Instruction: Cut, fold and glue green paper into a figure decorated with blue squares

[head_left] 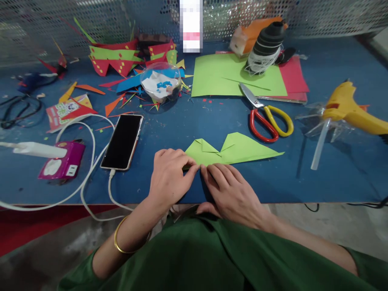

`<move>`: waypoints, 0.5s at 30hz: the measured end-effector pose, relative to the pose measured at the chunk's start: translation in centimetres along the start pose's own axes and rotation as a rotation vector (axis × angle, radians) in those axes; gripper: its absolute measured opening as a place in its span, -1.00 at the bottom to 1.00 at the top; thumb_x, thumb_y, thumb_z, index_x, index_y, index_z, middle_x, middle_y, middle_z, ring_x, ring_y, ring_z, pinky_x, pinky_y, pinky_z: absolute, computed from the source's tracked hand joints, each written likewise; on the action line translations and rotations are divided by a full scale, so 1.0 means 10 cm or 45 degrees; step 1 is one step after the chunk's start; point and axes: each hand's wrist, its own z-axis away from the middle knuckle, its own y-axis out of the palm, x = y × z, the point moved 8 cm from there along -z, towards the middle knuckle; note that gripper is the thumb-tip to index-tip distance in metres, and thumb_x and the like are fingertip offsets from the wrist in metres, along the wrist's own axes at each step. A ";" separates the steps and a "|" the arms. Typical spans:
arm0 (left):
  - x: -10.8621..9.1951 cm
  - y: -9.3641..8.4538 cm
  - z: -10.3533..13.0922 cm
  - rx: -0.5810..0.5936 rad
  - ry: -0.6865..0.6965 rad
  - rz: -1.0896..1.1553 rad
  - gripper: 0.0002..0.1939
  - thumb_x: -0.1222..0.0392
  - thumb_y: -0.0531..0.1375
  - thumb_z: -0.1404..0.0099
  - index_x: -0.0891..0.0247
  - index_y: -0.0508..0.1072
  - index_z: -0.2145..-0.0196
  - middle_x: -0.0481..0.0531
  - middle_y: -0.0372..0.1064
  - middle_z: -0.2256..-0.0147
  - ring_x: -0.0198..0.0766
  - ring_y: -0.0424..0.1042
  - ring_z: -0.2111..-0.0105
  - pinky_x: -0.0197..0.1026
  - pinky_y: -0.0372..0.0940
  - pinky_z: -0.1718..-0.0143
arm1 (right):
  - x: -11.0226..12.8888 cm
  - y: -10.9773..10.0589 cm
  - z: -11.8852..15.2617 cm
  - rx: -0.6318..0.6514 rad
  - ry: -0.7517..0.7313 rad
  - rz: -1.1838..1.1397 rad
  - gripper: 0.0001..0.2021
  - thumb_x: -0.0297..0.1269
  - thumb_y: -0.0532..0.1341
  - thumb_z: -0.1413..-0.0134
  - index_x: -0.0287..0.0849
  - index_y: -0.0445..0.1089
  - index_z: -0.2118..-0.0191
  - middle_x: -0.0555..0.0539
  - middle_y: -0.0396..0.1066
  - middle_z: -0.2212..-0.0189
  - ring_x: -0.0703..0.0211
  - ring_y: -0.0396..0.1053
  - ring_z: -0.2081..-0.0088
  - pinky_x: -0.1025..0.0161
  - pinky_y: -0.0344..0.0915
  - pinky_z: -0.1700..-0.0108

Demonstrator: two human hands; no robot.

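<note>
A folded light green paper [242,148] lies on the blue table in front of the body, with two raised lobes and a pointed right end. My left hand [171,173] pinches its lower edge between thumb and forefinger. Close beside it, my right hand [232,190] has its fingers bent together on the same edge, right of the left fingertips. Part of the lower edge is hidden by the fingers. Scissors with one red and one yellow handle [263,115] lie partly open beyond the paper, to the right.
A phone [123,141] with white cables and a purple socket box [63,161] are at left. A yellow glue gun [348,109] lies right. Behind are green sheets [212,76], a thread cone [266,46], a bowl [160,83] and red-green paper masks [113,58].
</note>
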 end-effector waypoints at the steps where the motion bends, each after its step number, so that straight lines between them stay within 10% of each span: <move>1: 0.00 0.00 0.00 -0.007 0.001 0.000 -0.80 0.16 0.25 -0.33 0.16 0.48 0.47 -0.05 0.50 0.40 -0.16 0.40 0.30 0.04 0.17 0.05 | 0.01 0.01 -0.01 0.000 0.000 -0.004 -0.18 0.20 -0.16 -0.34 -0.59 0.35 -0.14 -0.39 0.44 0.06 -0.14 0.29 0.04 -0.02 0.24 -0.06; 15: 0.29 -0.12 0.15 0.028 -0.097 0.003 -0.85 0.23 0.27 -0.31 0.15 0.51 0.44 -0.07 0.52 0.37 -0.15 0.43 0.28 0.02 0.15 0.08 | 0.02 0.04 0.02 0.044 0.001 0.029 -0.21 0.14 -0.15 -0.37 -0.61 0.27 -0.21 -0.40 0.43 -0.01 -0.14 0.26 -0.03 0.01 0.18 -0.04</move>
